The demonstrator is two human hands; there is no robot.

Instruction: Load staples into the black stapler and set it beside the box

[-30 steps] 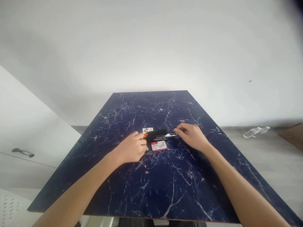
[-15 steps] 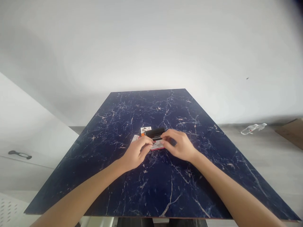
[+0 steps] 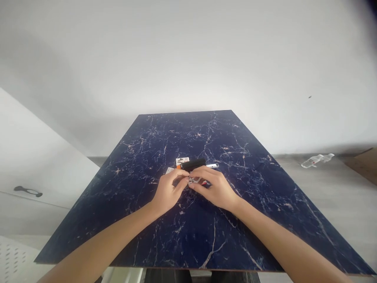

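Note:
My left hand (image 3: 167, 191) and my right hand (image 3: 218, 186) meet at the middle of the table, their fingertips pinched close together. Between them is something small and pale whose kind is hidden by the fingers. Just beyond the fingers lies a black elongated object (image 3: 193, 163). A silver metal piece (image 3: 212, 166) sticks out to its right, above my right knuckles. A white and orange card (image 3: 182, 160) shows behind the black object's left end. Another white card (image 3: 169, 170) peeks out beside my left fingers.
The dark blue marble-patterned table (image 3: 188, 133) reaches to the white wall (image 3: 188, 55). A clear plastic bottle (image 3: 316, 160) lies on the floor at right, near a brown cardboard box (image 3: 362, 165). A white cabinet with a dark handle (image 3: 28, 191) stands at left.
My right hand has moved left and slightly down, bringing its fingertips against those of my left hand. The silver metal piece now shows right of the black object.

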